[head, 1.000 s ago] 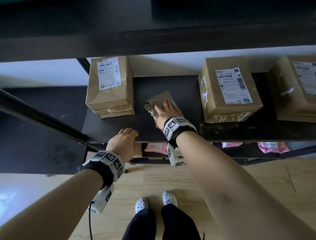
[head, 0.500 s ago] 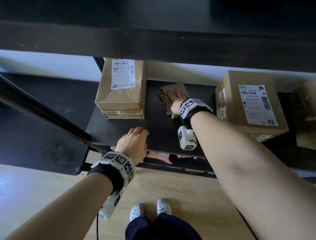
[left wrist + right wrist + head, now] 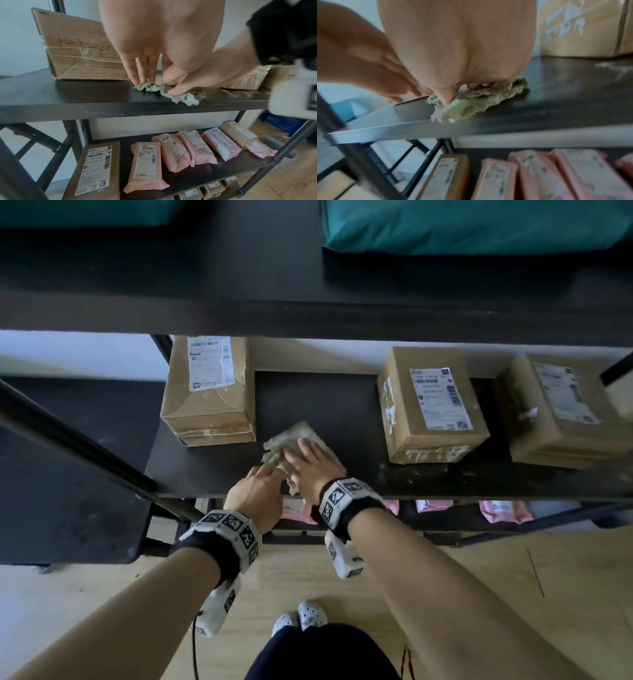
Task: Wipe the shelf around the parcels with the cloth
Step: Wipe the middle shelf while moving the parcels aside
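Note:
A crumpled greenish cloth (image 3: 305,436) lies on the black shelf (image 3: 325,398) near its front edge, between the left cardboard parcel (image 3: 209,392) and the middle parcel (image 3: 431,405). My right hand (image 3: 301,457) presses flat on the cloth (image 3: 479,106), its thumb on the near corner. My left hand (image 3: 270,470) is beside it, and its straight fingertips (image 3: 139,81) touch the bunched left edge of the cloth (image 3: 181,97). A third parcel (image 3: 558,412) stands at the right end.
White dust streaks (image 3: 445,470) mark the shelf in front of the middle parcel. The upper shelf board (image 3: 308,313) hangs overhead with teal packs (image 3: 462,224) on it. Pink mailers (image 3: 181,148) and boxes fill the lower shelf. A black bar (image 3: 75,440) slants at the left.
My right hand has drawn the cloth from the back of the shelf toward the front edge. My left hand has left the shelf's front edge and moved right onto the cloth.

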A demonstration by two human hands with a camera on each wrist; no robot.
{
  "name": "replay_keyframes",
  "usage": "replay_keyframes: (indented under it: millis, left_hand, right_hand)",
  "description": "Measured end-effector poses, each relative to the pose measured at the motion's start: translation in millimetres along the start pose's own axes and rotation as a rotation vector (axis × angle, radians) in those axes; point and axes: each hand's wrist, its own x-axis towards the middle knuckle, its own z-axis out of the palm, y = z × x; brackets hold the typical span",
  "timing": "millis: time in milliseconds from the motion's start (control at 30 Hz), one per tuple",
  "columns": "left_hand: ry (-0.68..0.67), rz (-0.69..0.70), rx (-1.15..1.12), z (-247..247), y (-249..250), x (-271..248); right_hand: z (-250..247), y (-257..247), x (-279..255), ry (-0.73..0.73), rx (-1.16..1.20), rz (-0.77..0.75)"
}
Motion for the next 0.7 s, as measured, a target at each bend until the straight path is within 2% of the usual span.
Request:
replay_keyframes:
  millis: [100, 200, 367, 467, 567, 700]
  left_hand:
    - [-0.020, 0.032, 0.014, 3, -1, 0]
    - [-0.057, 0.051, 0.027, 6, -2, -4]
    - [-0.075, 0.095, 0.026, 11, 0, -9]
    - [-0.069, 0.126, 0.035, 15, 7, -3]
    - [-0.067, 0.170, 0.030, 20, 18, 1]
    - [-0.036, 0.226, 0.022, 26, 22, 2]
  right_hand:
    - [-15, 40, 4, 0.094, 0.068, 0.139]
    - [-6, 61, -20, 0.153, 0.096, 0.215]
    - [22, 44, -66, 0.151, 0.072, 0.162]
    - [29, 23, -64, 0.133, 0.098, 0.083]
    - [29, 26, -53, 0.167, 0.094, 0.041]
    - [26, 50, -63, 0.249, 0.162, 0.129]
